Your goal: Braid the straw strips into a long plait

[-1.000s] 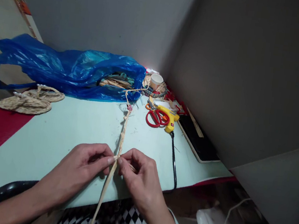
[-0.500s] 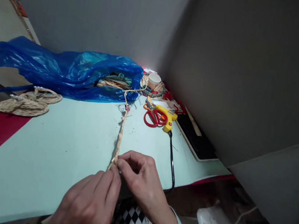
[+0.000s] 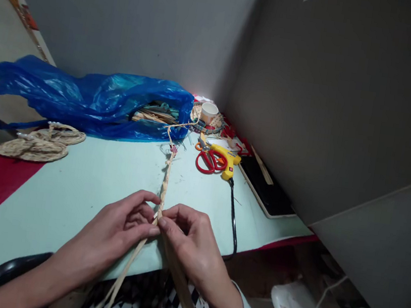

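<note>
A pale braid of flat straw-like strands runs down the tabletop from a small pink fastening. My right hand pinches the braid's near end between thumb and index finger. On the other side, my left hand has its index finger and thumb apart, both close against the braid; its other fingers are curled. Below the hands, loose strands hang over the table edge on the left. A wider loose strand hangs under my right hand, over a black-and-white chequered cloth.
A blue plastic bag holding straw strips lies at the back. Two woven sandal-like pieces sit at left. Red-handled scissors overlap a yellow glue gun with a black cord. Behind are a white cup and a dark tablet-like slab.
My left hand has moved from below the braid's end up and around to its left side, its fingers opening. Loose strands now show below. The right hand keeps its pinch.
</note>
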Tool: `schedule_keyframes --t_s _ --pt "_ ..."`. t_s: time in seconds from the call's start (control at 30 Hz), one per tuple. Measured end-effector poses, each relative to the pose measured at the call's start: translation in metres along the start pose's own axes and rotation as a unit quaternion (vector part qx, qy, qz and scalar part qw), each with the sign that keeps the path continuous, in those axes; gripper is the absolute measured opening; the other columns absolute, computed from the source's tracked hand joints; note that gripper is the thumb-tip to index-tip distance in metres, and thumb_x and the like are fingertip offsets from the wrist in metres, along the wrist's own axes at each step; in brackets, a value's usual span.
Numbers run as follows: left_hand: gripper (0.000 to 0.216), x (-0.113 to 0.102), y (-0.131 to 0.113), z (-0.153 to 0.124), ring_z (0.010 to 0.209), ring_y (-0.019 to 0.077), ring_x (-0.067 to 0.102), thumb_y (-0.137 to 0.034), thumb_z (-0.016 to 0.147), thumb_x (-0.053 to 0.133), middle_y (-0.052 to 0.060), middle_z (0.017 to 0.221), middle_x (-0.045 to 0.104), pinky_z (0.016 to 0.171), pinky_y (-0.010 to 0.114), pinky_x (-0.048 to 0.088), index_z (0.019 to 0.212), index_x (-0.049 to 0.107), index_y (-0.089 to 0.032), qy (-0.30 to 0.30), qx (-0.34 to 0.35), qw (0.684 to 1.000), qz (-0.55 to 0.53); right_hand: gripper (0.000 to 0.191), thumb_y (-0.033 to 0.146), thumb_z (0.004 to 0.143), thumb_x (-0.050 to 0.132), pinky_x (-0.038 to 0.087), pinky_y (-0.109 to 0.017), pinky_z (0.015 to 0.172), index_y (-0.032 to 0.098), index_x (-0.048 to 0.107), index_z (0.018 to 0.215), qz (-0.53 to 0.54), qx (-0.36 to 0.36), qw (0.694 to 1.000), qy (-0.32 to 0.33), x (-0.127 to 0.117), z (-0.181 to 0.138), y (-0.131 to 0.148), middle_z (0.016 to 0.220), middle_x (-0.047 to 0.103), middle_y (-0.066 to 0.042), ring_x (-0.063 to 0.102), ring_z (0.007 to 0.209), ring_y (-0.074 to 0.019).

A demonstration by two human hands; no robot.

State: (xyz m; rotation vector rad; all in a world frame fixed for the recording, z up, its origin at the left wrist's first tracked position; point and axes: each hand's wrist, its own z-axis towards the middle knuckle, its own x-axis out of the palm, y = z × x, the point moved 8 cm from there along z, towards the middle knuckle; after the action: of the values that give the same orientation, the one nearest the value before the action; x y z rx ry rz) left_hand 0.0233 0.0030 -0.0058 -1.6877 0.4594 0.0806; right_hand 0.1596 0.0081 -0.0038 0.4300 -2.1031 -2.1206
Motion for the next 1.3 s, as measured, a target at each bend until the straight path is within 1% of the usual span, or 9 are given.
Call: schedule_keyframes --t_s 0.13,0.27,0.4,0.63,0.8,0.93,1.03,1.2,1.3 --pt "0.030 0.010 0.004 0.006 0.066 0.0173 0.063 -0.040 0.093 0.059 -0.004 0.078 0.060 0.064 0.030 0.050 0.118 0.056 -0.024 0.057 0.000 0.998 -0.024 0.019 0.023 0.091 0.059 0.044 -0.025 0.063 0.013 0.071 0.081 -0.016 0.007 1.000 0.012 -0.001 -0.002 -0.002 0.076 0.073 -0.006 0.063 0.070 -0.0156" --pt "0.023 0.006 -0.005 -0.002 0.069 0.0195 0.059 -0.044 0.099 0.048 -0.002 0.075 0.062 0.065 0.030 0.044 0.111 0.057 -0.026 0.012 0.073 0.990 0.121 0.019 0.021 0.092 0.057 0.040 -0.022 0.058 0.014 0.069 0.079 -0.036 0.001 0.999 0.014 0.000 -0.004 -0.004 0.073 0.072 -0.004 0.060 0.065 -0.0130" --pt "0.017 0.003 -0.013 -0.008 0.072 0.0223 0.062 -0.041 0.099 0.045 -0.001 0.079 0.066 0.068 0.032 0.044 0.098 0.056 -0.027 -0.051 0.098 0.979 0.171 0.020 0.024 0.094 0.057 0.041 -0.022 0.058 0.015 0.069 0.081 -0.053 -0.007 0.998 0.013 0.002 -0.004 -0.005 0.073 0.072 -0.003 0.060 0.065 -0.0126" --pt "0.026 0.005 -0.010 -0.005 0.071 0.0202 0.057 -0.042 0.097 0.051 -0.002 0.074 0.063 0.068 0.031 0.041 0.079 0.061 -0.025 -0.049 0.071 0.985 0.152 0.020 0.022 0.097 0.056 0.037 -0.023 0.057 0.016 0.070 0.083 -0.148 -0.042 0.988 0.013 0.001 -0.009 0.004 0.072 0.070 -0.001 0.056 0.062 -0.0124" --pt "0.026 0.006 0.008 0.003 0.062 0.0153 0.044 -0.046 0.085 0.065 -0.006 0.062 0.049 0.058 0.027 0.032 0.075 0.062 -0.021 -0.009 -0.030 0.999 0.005 0.020 0.019 0.100 0.053 0.040 -0.027 0.066 0.018 0.069 0.086 -0.255 -0.092 0.962 -0.008 0.001 -0.019 0.015 0.079 0.068 -0.002 0.060 0.071 -0.0149" --pt "0.021 0.012 0.010 0.006 0.054 0.0119 0.035 -0.038 0.081 0.067 -0.008 0.056 0.048 0.052 0.024 0.025 0.073 0.058 -0.021 0.031 -0.072 0.996 -0.044 0.017 0.018 0.100 0.053 0.039 -0.030 0.066 0.019 0.066 0.089 -0.365 -0.126 0.922 -0.041 0.006 -0.028 0.018 0.085 0.064 -0.003 0.060 0.074 -0.0181" --pt "0.019 0.015 0.010 0.008 0.049 0.0106 0.029 -0.034 0.082 0.063 -0.009 0.052 0.048 0.049 0.024 0.019 0.071 0.055 -0.022 0.056 -0.098 0.993 -0.036 0.024 0.013 0.099 0.049 0.031 -0.032 0.057 0.020 0.062 0.080 -0.458 -0.187 0.862 -0.112 0.011 -0.039 0.028 0.077 0.059 -0.003 0.054 0.064 -0.0187" --pt "0.023 0.019 0.007 0.011 0.053 0.0127 0.038 -0.032 0.082 0.060 -0.007 0.051 0.050 0.054 0.026 0.027 0.064 0.051 -0.022 0.083 -0.083 0.993 -0.018 0.038 0.004 0.100 0.034 0.025 -0.034 0.055 0.019 0.060 0.076 -0.490 -0.305 0.790 -0.204 0.026 -0.059 0.047 0.066 0.054 -0.004 0.046 0.057 -0.0187" --pt "0.025 0.019 0.007 0.010 0.059 0.0141 0.042 -0.036 0.081 0.063 -0.006 0.058 0.051 0.058 0.027 0.030 0.064 0.052 -0.021 0.073 -0.060 0.995 -0.042 0.036 0.002 0.097 0.038 0.022 -0.035 0.053 0.015 0.063 0.075 -0.492 -0.366 0.756 -0.229 0.035 -0.066 0.053 0.059 0.051 -0.003 0.044 0.054 -0.0187"
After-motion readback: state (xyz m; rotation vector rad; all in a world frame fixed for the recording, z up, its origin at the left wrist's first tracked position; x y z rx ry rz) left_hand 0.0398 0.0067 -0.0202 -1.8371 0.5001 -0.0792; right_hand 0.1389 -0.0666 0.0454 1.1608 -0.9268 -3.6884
